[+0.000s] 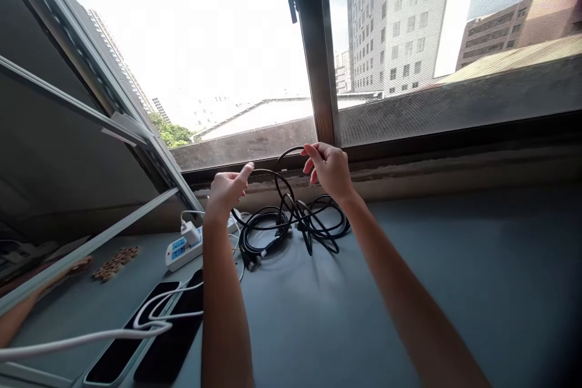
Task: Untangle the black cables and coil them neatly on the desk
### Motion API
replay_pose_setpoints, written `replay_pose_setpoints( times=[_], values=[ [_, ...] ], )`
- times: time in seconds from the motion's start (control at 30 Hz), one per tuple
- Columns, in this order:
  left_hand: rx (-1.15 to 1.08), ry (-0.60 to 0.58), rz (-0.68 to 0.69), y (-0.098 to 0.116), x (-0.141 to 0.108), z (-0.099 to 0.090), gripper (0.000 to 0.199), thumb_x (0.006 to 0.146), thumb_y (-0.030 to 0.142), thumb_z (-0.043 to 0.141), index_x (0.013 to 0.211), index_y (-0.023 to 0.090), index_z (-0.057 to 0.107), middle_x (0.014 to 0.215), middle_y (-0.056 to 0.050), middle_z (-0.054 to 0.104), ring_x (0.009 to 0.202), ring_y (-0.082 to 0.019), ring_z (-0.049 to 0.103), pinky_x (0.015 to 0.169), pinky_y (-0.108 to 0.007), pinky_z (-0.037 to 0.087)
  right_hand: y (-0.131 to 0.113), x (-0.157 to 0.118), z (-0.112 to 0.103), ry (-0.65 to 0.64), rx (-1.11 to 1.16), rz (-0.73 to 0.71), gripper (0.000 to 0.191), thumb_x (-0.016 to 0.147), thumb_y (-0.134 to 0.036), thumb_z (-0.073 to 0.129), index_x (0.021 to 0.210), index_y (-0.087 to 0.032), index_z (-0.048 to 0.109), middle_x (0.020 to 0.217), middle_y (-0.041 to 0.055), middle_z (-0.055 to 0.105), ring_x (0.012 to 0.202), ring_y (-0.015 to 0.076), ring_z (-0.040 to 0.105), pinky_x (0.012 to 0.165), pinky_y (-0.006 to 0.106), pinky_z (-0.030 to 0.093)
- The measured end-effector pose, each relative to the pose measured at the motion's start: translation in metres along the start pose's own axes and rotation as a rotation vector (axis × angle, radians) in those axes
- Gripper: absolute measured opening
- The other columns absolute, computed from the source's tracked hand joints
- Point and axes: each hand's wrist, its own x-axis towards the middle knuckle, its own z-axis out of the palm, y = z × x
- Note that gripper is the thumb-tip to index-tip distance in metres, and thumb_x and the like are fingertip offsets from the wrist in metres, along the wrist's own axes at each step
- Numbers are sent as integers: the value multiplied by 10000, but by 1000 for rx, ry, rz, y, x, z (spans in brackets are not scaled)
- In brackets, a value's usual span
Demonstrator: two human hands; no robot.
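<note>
The black cable is thin, smooth and slightly glossy, rising in loose crossing loops at the center of the frame. Below, it runs into a tangle on the desk, where a round coil with dark plugs, one silver-tipped, lies beside looser, flattened loops. The left hand pinches the cable between thumb and fingers at one side; the right hand, slightly higher, grips another stretch with its fingertips, the other fingers curled. The window frame stands just behind. At the lower left of the frame, a white power strip carries a white plug, and white cords cross above two dark phones.
</note>
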Motion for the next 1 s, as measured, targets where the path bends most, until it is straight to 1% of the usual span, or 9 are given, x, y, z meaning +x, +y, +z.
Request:
replay_pose_setpoints(
  times=[0.1, 0.17, 0.4, 0.5, 0.63, 0.7, 0.8, 0.9, 1.0],
  values=[
    [152, -175, 28, 4, -5, 4, 542, 649, 650, 593, 414, 166, 531, 449, -57, 522, 408, -141, 468, 405, -236, 335, -11, -3, 5, -81, 26, -59, 246, 1046, -196, 521, 825, -147, 618, 576, -59, 575, 364, 106, 517, 405, 176, 362],
    [236, -234, 84, 11, -12, 10, 538, 652, 658, 584, 426, 173, 531, 474, -59, 545, 422, -152, 487, 411, -241, 318, -15, -5, 7, -119, 25, -75, 236, 1043, -197, 526, 831, -151, 621, 579, -62, 575, 369, 107, 516, 423, 177, 368],
    [422, -115, 281, 32, -30, 40, 373, 714, 526, 573, 541, 198, 603, 495, -22, 538, 484, -173, 492, 443, -254, 242, -19, -8, 14, -140, -111, -62, 219, 1039, -235, 545, 850, -180, 642, 583, -70, 578, 399, 126, 540, 485, 203, 379],
    [193, -132, 341, 33, -29, 41, 299, 744, 451, 573, 591, 198, 612, 478, 0, 511, 446, -143, 462, 428, -248, 256, -15, -8, 12, -105, -260, -12, 243, 1021, -242, 599, 791, -195, 665, 532, -78, 557, 370, 131, 527, 465, 221, 347],
    [-348, -85, 385, 32, -24, 22, 317, 759, 420, 597, 555, 196, 504, 423, 44, 405, 328, -85, 345, 345, -234, 235, 2, -5, 2, -61, -267, 188, 282, 1012, -277, 617, 753, -182, 678, 447, -75, 504, 321, 139, 509, 438, 216, 340],
    [-616, -4, 431, 32, -22, 8, 354, 746, 421, 629, 540, 200, 444, 422, 62, 333, 317, -67, 283, 319, -228, 180, 13, -4, -4, -46, -228, 246, 284, 1012, -275, 608, 758, -168, 680, 444, -65, 501, 328, 146, 521, 420, 203, 344],
    [-918, 204, 439, 31, -18, -10, 388, 789, 403, 604, 543, 193, 391, 437, 70, 248, 330, -54, 209, 320, -223, 122, 28, -1, -12, -47, -180, 237, 279, 1007, -254, 594, 762, -151, 680, 454, -52, 507, 346, 149, 531, 402, 191, 341],
    [-974, 336, 300, 27, -13, -17, 317, 864, 329, 522, 603, 187, 411, 435, 73, 253, 327, -48, 210, 316, -204, 126, 34, 2, -14, -51, -116, 193, 283, 1013, -292, 562, 803, -145, 681, 505, -37, 535, 379, 144, 537, 407, 183, 363],
    [-906, 278, 146, 21, -6, -12, 242, 885, 303, 487, 687, 176, 432, 435, 80, 313, 307, -42, 270, 303, -177, 152, 31, 4, -9, -42, 17, 69, 414, 991, -493, 532, 837, -137, 678, 523, -24, 524, 400, 147, 524, 390, 183, 364]
  ],
)
